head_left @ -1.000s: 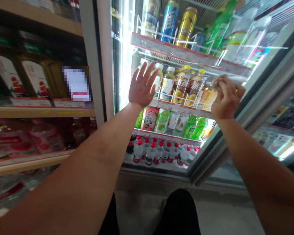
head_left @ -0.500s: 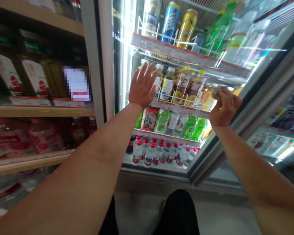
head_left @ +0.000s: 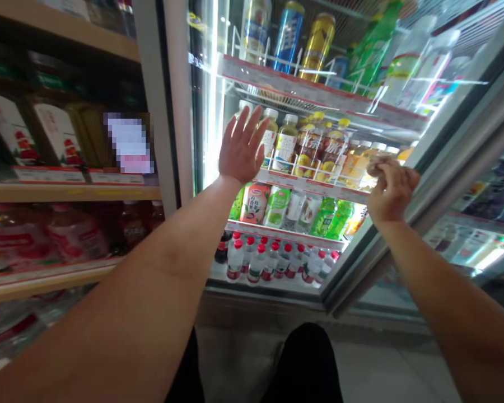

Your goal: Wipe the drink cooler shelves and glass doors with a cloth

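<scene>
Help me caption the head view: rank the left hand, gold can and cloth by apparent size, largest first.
1. Left hand
2. Gold can
3. Cloth, counting only what shows at the right hand

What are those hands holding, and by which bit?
The right hand holds what looks like a crumpled cloth, bunched at its fingers; which part is gripped cannot be told. The left hand, spread open, holds nothing.

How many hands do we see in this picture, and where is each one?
2: the left hand, spread in front of white-capped bottles; the right hand, farther right near the metal door frame, gripping a crumpled cloth. No other hand shows.
</scene>
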`<action>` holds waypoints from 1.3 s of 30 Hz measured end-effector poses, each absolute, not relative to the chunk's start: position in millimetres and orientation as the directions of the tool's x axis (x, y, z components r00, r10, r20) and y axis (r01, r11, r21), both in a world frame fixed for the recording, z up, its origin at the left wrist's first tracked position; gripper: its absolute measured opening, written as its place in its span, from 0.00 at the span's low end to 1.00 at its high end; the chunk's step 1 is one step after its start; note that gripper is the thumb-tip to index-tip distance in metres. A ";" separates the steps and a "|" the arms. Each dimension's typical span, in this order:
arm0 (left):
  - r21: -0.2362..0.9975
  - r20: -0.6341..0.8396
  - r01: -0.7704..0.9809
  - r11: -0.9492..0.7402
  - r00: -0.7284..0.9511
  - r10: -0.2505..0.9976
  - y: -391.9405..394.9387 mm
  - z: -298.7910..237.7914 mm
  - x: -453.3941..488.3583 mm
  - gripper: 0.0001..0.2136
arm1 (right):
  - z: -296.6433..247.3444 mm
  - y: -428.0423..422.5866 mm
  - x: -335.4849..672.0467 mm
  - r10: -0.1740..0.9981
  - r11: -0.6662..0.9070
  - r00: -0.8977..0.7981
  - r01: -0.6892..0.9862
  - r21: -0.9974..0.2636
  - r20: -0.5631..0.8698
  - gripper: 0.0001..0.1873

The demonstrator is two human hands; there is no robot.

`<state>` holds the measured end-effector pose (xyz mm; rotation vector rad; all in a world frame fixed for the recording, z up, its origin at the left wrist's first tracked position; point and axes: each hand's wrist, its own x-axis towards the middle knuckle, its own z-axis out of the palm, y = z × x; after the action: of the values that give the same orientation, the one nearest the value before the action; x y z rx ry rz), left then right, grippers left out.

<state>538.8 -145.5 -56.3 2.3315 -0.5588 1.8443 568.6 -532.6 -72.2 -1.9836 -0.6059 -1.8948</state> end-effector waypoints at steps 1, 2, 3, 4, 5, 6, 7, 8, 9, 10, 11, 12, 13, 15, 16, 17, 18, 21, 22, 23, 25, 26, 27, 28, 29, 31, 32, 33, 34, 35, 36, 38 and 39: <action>-0.127 0.958 -0.371 -0.920 0.195 -0.211 -145.7 -56.2 538.4 0.28 | -72.0 -534.9 568.9 0.092 -0.850 0.035 0.523 0.060 0.995 0.18; -0.119 0.958 -0.389 -0.914 0.196 -0.208 -145.8 -56.3 538.0 0.28 | -71.3 -536.8 569.7 0.088 -0.848 0.028 0.527 0.060 0.996 0.18; -0.114 0.959 -0.400 -0.910 0.194 -0.206 -146.0 -56.3 537.7 0.28 | -71.1 -538.1 570.8 0.063 -0.848 0.007 0.527 0.050 0.998 0.19; -0.115 0.961 -0.400 -0.909 0.188 -0.205 -146.2 -56.4 537.6 0.28 | -71.8 -538.3 572.0 0.022 -0.853 -0.024 0.521 0.032 0.999 0.19; -0.120 0.962 -0.391 -0.913 0.182 -0.204 -146.2 -56.6 537.7 0.28 | -74.1 -537.5 573.0 -0.018 -0.860 -0.057 0.510 0.014 0.998 0.20; -0.128 0.962 -0.375 -0.918 0.177 -0.206 -146.3 -56.7 538.1 0.27 | -77.8 -536.0 573.6 -0.049 -0.868 -0.084 0.497 -0.001 0.995 0.20; -0.136 0.962 -0.358 -0.924 0.176 -0.210 -146.2 -56.9 538.7 0.27 | -82.7 -534.3 573.6 -0.063 -0.875 -0.097 0.484 -0.009 0.993 0.21; -0.140 0.961 -0.346 -0.928 0.179 -0.212 -146.0 -57.0 539.6 0.27 | -87.9 -533.0 573.1 -0.060 -0.881 -0.096 0.472 -0.008 0.994 0.21; -0.142 0.960 -0.342 -0.929 0.181 -0.213 -145.7 -57.1 540.5 0.27 | -92.6 -532.7 572.4 -0.042 -0.886 -0.083 0.463 0.001 0.996 0.21; -0.142 0.959 -0.341 -0.929 0.183 -0.214 -145.4 -57.1 541.4 0.27 | -96.0 -533.7 571.8 -0.014 -0.889 -0.063 0.458 0.016 0.998 0.20; -0.143 0.958 -0.340 -0.929 0.187 -0.216 -145.1 -57.1 542.1 0.26 | -97.5 -536.0 571.6 0.018 -0.888 -0.041 0.459 0.035 0.999 0.20; -0.143 0.959 -0.336 -0.931 0.187 -0.215 -144.9 -57.2 542.5 0.26 | -97.0 -539.4 572.1 0.047 -0.884 -0.026 0.464 0.053 0.999 0.19; -0.143 0.960 -0.328 -0.934 0.185 -0.212 -144.7 -57.2 542.6 0.26 | -94.8 -543.3 573.2 0.066 -0.879 -0.023 0.471 0.069 0.998 0.19; -0.146 0.961 -0.313 -0.938 0.179 -0.209 -144.8 -57.2 541.8 0.26 | -88.3 -549.4 576.9 0.042 -0.872 -0.064 0.485 0.068 0.997 0.18; -0.148 0.962 -0.309 -0.939 0.177 -0.209 -145.0 -57.2 541.1 0.27 | -85.6 -550.5 578.7 0.004 -0.873 -0.098 0.486 0.051 0.995 0.19; -0.150 0.962 -0.306 -0.940 0.173 -0.210 -145.3 -57.2 540.3 0.27 | -84.3 -549.8 579.9 -0.041 -0.876 -0.129 0.481 0.026 0.991 0.20; -0.154 0.962 -0.303 -0.940 0.171 -0.213 -145.6 -57.1 539.5 0.27 | -84.4 -547.5 580.2 -0.068 -0.881 -0.146 0.472 0.009 0.987 0.21; -0.158 0.962 -0.297 -0.942 0.169 -0.214 -146.4 -56.7 537.7 0.27 | -89.5 -536.4 576.4 0.016 -0.891 -0.114 0.449 0.065 0.993 0.21; -0.154 0.963 -0.301 -0.941 0.168 -0.211 -146.6 -56.5 537.5 0.28 | -90.4 -533.3 574.3 0.070 -0.886 -0.091 0.452 0.104 0.993 0.21; -0.149 0.963 -0.312 -0.938 0.169 -0.209 -146.7 -56.3 537.5 0.28 | -89.9 -531.0 572.5 0.113 -0.878 -0.069 0.461 0.132 0.991 0.20; -0.141 0.963 -0.334 -0.932 0.173 -0.208 -146.7 -55.9 537.8 0.28 | -84.5 -528.9 570.7 0.113 -0.868 -0.051 0.482 0.123 0.992 0.19; -0.137 0.962 -0.344 -0.929 0.176 -0.207 -146.7 -55.7 538.1 0.28 | -80.6 -528.2 570.7 0.081 -0.867 -0.049 0.490 0.094 0.996 0.19; -0.132 0.962 -0.353 -0.926 0.181 -0.206 -146.6 -55.6 538.4 0.28 | -77.0 -527.0 571.0 0.036 -0.866 -0.057 0.496 0.060 0.998 0.19; -0.126 0.961 -0.361 -0.924 0.187 -0.204 -146.6 -55.5 538.7 0.28 | -74.6 -524.8 571.5 -0.002 -0.867 -0.066 0.498 0.031 0.998 0.20; -0.121 0.961 -0.366 -0.923 0.190 -0.202 -146.6 -55.5 538.9 0.28 | -73.9 -521.5 571.8 -0.024 -0.867 -0.078 0.498 0.018 0.997 0.21; -0.119 0.960 -0.371 -0.921 0.192 -0.202 -146.7 -55.5 538.8 0.28 | -77.9 -511.4 571.2 0.006 -0.868 -0.076 0.494 0.043 0.997 0.22; -0.122 0.960 -0.369 -0.921 0.192 -0.204 -146.8 -55.6 538.5 0.28 | -81.4 -505.3 570.2 0.055 -0.865 -0.059 0.496 0.077 0.997 0.22; -0.124 0.960 -0.365 -0.923 0.191 -0.205 -147.0 -55.7 537.9 0.28 | -84.8 -499.2 568.9 0.116 -0.857 -0.033 0.502 0.117 0.993 0.22; -0.125 0.960 -0.363 -0.923 0.192 -0.205 -147.2 -55.7 537.1 0.28 | -86.9 -493.5 567.6 0.173 -0.846 -0.007 0.512 0.152 0.985 0.22; -0.123 0.959 -0.362 -0.924 0.195 -0.204 -147.4 -55.8 536.3 0.29 | -87.1 -488.5 566.4 0.214 -0.833 0.013 0.524 0.176 0.977 0.21; -0.118 0.959 -0.364 -0.924 0.201 -0.201 -147.5 -55.8 535.6 0.29 | -84.9 -484.2 565.6 0.236 -0.824 0.030 0.536 0.184 0.971 0.21; -0.110 0.958 -0.366 -0.924 0.209 -0.197 -147.6 -55.9 534.8 0.29 | -75.2 -477.1 565.3 0.204 -0.818 0.024 0.554 0.157 0.979 0.22; -0.110 0.958 -0.366 -0.924 0.209 -0.196 -147.6 -55.9 534.9 0.29 | -69.5 -473.7 565.5 0.160 -0.819 0.010 0.559 0.127 0.987 0.22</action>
<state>534.9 -147.6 -55.9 2.3291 -0.5456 1.8119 565.5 -473.7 -69.5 -1.9911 -0.7431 -1.8760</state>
